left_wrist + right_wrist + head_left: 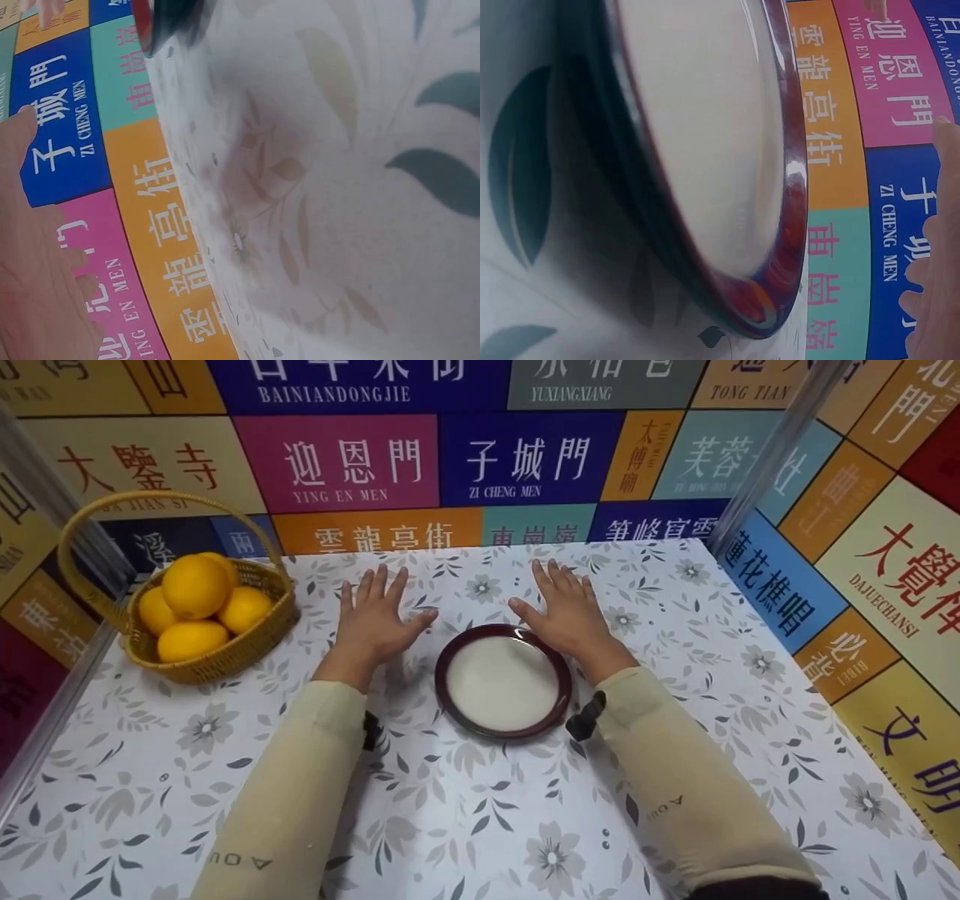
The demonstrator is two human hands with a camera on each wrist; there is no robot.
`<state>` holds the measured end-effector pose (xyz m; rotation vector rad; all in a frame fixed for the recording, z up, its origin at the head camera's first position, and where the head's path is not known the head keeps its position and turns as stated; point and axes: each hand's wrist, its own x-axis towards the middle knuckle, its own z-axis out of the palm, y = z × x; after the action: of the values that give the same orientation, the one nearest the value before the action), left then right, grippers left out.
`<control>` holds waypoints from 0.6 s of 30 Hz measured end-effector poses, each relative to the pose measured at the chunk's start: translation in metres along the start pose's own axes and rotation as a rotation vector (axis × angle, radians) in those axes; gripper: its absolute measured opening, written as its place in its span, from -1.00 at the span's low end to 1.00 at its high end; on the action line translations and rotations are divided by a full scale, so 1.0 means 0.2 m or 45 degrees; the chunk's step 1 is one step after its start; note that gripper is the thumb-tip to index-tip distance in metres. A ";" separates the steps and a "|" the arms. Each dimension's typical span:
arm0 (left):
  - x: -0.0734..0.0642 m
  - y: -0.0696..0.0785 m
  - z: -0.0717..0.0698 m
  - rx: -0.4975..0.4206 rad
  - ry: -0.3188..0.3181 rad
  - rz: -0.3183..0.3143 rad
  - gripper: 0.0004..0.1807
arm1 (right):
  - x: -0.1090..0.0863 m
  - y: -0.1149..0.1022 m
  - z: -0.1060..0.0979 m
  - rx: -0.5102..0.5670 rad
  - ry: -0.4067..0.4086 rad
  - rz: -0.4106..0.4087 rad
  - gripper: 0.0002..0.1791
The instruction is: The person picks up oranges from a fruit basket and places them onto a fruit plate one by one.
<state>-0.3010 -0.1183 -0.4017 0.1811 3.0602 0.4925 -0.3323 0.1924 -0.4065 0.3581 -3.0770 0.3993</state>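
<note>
Both hands are spread with nothing in them, palms down over the table. In the head view the left hand (376, 619) is between the fruit basket and the plate, its thumb pointing toward the plate. My right hand (568, 611) is at the upper right of the plate, its wrist overlapping the rim in this view. The round plate (502, 682) has a cream-white centre and a dark red-brown rim. It lies flat, and the right wrist view shows its glossy rim (795, 187) up close. Part of the right hand (937, 262) appears at that view's edge.
A woven basket (225, 660) with a tall handle stands at the back left, holding several orange-yellow fruits (196, 585). A floral cloth (480, 810) covers the table. Panels with large lettering (345, 465) rise behind and at the sides.
</note>
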 end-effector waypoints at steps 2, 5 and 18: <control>0.00 0.00 -0.01 0.001 0.011 -0.010 0.05 | -0.01 0.00 0.01 0.020 0.008 -0.007 0.11; -0.01 -0.02 -0.01 0.000 0.031 -0.017 0.06 | -0.02 0.01 0.02 0.056 0.020 -0.026 0.10; -0.04 -0.21 -0.03 0.008 0.048 -0.069 0.07 | -0.08 0.03 0.06 0.314 -0.057 0.053 0.07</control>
<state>-0.2987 -0.1598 -0.4088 0.0901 3.0940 0.4886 -0.3169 0.1981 -0.4192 0.3108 -3.0870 0.7864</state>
